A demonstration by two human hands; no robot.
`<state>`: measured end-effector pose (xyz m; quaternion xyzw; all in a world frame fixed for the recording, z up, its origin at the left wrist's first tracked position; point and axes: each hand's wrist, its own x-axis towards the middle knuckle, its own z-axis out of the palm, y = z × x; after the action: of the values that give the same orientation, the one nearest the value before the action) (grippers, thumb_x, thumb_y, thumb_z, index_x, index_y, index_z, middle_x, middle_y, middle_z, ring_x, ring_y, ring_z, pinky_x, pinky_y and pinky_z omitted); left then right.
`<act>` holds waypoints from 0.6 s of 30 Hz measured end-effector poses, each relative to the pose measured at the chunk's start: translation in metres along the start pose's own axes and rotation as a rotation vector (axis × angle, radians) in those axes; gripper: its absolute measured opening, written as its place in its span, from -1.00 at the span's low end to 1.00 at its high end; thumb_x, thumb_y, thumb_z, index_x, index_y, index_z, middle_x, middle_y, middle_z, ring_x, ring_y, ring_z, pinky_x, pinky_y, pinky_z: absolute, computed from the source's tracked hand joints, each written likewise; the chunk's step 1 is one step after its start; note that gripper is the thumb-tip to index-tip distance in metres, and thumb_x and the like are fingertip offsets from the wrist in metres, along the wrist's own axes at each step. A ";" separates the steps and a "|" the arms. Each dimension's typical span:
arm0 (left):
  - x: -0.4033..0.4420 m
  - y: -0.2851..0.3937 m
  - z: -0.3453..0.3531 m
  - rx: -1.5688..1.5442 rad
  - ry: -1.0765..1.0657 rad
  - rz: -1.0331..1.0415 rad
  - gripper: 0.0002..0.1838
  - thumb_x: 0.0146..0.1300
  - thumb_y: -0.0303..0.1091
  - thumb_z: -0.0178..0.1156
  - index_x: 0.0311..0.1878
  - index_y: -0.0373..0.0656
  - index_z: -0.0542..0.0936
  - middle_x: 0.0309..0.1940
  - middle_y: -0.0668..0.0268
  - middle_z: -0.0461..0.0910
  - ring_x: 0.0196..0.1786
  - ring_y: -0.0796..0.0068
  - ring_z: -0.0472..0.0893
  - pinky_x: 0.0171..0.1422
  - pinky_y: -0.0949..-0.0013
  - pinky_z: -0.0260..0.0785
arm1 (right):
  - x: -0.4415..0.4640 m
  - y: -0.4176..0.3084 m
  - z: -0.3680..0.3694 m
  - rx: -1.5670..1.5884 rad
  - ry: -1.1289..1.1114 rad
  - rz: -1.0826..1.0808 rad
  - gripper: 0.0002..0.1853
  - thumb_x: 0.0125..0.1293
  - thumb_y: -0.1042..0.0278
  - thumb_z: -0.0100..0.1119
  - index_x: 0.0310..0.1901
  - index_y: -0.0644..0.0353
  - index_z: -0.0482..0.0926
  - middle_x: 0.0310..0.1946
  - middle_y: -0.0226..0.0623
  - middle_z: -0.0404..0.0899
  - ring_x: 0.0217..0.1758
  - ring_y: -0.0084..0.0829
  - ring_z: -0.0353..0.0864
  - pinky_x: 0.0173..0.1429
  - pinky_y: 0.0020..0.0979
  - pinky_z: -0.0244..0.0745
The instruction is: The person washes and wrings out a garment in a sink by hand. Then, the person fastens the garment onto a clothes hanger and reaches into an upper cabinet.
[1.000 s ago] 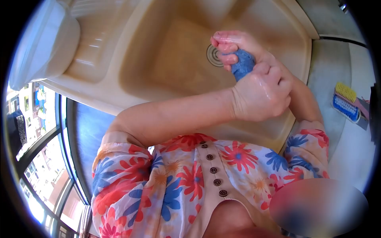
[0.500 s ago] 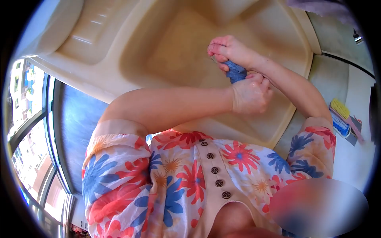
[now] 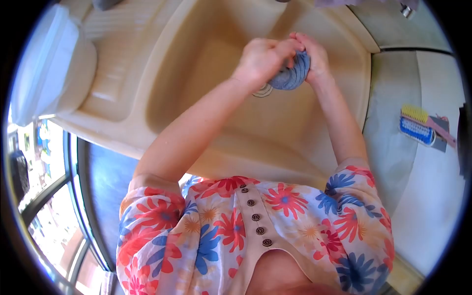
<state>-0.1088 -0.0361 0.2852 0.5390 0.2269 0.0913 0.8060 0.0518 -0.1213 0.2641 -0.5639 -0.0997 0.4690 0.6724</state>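
Note:
Over the basin of a beige sink (image 3: 196,93), a bunched blue-grey cloth (image 3: 291,73) with ribbed folds is held between both hands. My left hand (image 3: 265,56) is closed on its upper left side, fingers curled over the top. From the other side, my right hand (image 3: 317,56) wraps round the cloth, its fingertips close to the left hand's. The cloth's exact kind cannot be made out. Just below and left of it, the round drain (image 3: 264,91) shows partly on the basin floor.
On the right-hand ledge lie a yellow-bristled brush (image 3: 414,113) with a pink handle and a blue-and-white brush (image 3: 417,130). A whitish plastic tub (image 3: 54,69) stands on the ribbed drainboard at left. Purple fabric (image 3: 366,3) hangs at the top edge. Windows (image 3: 46,196) are at lower left.
My left hand has moved up and left, and my right hand has shifted right. The cloth has gone from a stretched, twisted roll to a rounder bundle. The view has shifted, showing more tub.

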 end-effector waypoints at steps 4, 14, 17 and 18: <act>0.017 -0.023 -0.004 -0.102 -0.208 -0.056 -0.57 -0.02 -0.22 0.29 -0.16 -0.34 0.49 -0.31 0.25 0.54 -0.24 0.52 0.52 -0.13 0.44 0.37 | -0.011 -0.020 0.010 -0.060 0.050 -0.165 -0.83 0.29 0.36 -0.09 -0.23 0.29 0.39 -0.68 -0.41 0.32 -0.63 -0.41 0.40 -0.57 -0.39 0.35; 0.014 -0.031 0.001 0.048 -0.301 -0.078 -0.43 -0.10 -0.08 0.37 -0.12 -0.29 0.46 -0.29 0.25 0.54 -0.26 0.48 0.54 -0.16 0.44 0.41 | -0.008 -0.004 0.048 -0.424 -0.037 -0.213 -0.67 0.30 0.12 -0.02 -0.10 0.24 0.40 -0.66 -0.44 0.32 -0.63 -0.53 0.40 -0.51 -0.49 0.35; 0.006 -0.018 0.002 -0.196 -0.227 -0.148 -0.45 0.02 0.02 0.24 -0.12 -0.30 0.46 -0.34 0.20 0.54 -0.37 0.43 0.55 -0.31 0.35 0.43 | -0.012 -0.024 0.047 -0.269 -0.217 -0.142 -0.54 0.31 0.01 -0.08 0.05 0.23 0.36 -0.55 -0.40 0.37 -0.49 -0.52 0.45 -0.39 -0.48 0.41; 0.004 -0.012 0.003 -0.304 -0.216 -0.193 -0.46 0.07 0.04 0.18 -0.12 -0.30 0.46 -0.37 0.18 0.55 -0.42 0.40 0.56 -0.38 0.32 0.44 | -0.010 -0.032 0.035 -0.291 -0.373 -0.143 -0.22 0.20 -0.29 -0.11 0.26 0.17 0.13 -0.19 -0.20 0.44 -0.13 -0.36 0.50 -0.08 -0.39 0.45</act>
<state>-0.1050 -0.0417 0.2736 0.3937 0.1732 -0.0115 0.9027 0.0394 -0.1031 0.3071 -0.5500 -0.3283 0.4970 0.5854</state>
